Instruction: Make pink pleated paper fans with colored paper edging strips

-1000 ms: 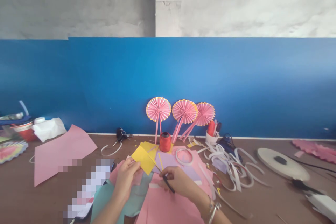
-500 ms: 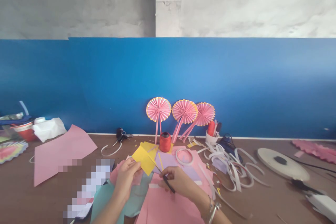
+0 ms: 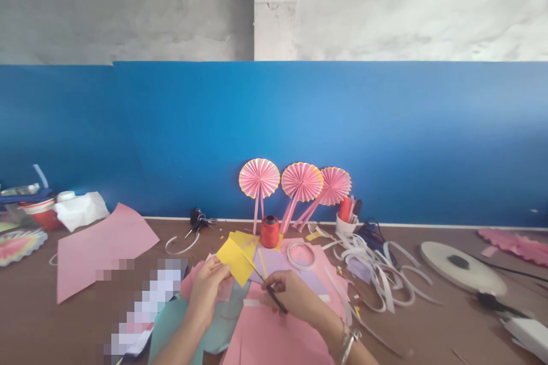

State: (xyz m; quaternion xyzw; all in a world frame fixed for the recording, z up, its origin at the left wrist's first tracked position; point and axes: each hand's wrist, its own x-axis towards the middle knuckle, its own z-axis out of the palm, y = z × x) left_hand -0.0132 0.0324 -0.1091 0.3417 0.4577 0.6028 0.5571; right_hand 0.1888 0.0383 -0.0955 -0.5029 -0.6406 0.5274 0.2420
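My left hand (image 3: 206, 291) pinches the lower left corner of a yellow paper sheet (image 3: 233, 259) and holds it tilted above the table. My right hand (image 3: 290, 293) is closed round dark-handled scissors (image 3: 270, 294), whose blades reach into the right edge of the yellow sheet. Both hands hover over pink paper (image 3: 274, 337) and a teal sheet (image 3: 214, 325) lying on the brown table (image 3: 428, 325).
Three pink paper fans (image 3: 299, 183) lean on the blue wall. A red thread spool (image 3: 269, 231), a tape ring (image 3: 299, 254), white paper strips (image 3: 377, 274) and a white cup of pens (image 3: 345, 222) lie behind. A large pink sheet (image 3: 100, 248) is at left, a round white disc (image 3: 462, 267) at right.
Almost nothing differs. My right hand with the scissors has crept slightly left along the yellow sheet; the left hand keeps its hold.
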